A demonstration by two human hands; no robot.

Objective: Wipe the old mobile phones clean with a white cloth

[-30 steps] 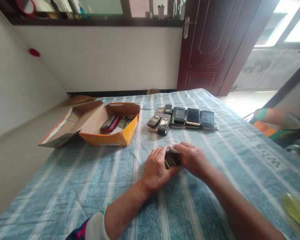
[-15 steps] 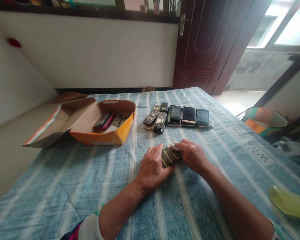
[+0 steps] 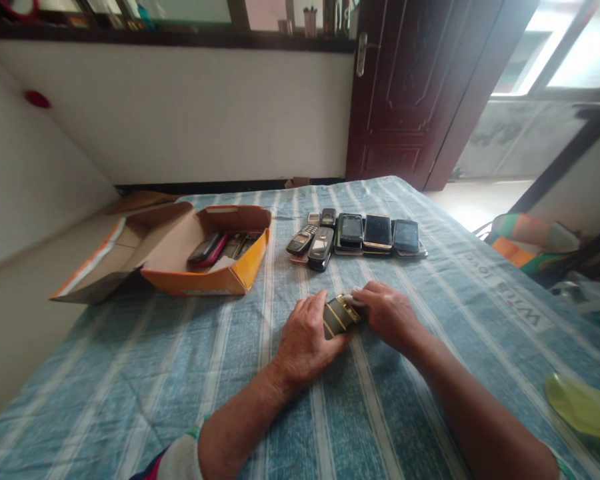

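My left hand (image 3: 304, 337) grips a small dark phone with gold stripes (image 3: 339, 315) just above the striped blue cloth (image 3: 180, 373). Beside it, my right hand (image 3: 390, 315) presses a small white wipe (image 3: 353, 299) against the phone's upper end, fingers curled over it. Farther back on the cloth lies a row of several old mobile phones (image 3: 356, 235). To the left stands an open orange cardboard box (image 3: 215, 257) with a few more phones inside.
The box's lid (image 3: 105, 257) hangs over the table's left edge. A dark wooden door (image 3: 415, 87) stands behind the table. A yellow-green object (image 3: 583, 408) lies at the right edge. Colourful fabric (image 3: 530, 240) sits beyond the right side.
The striped phone has turned in my hands so more of its dark face shows. My right hand has shifted slightly along its top with the white wipe.
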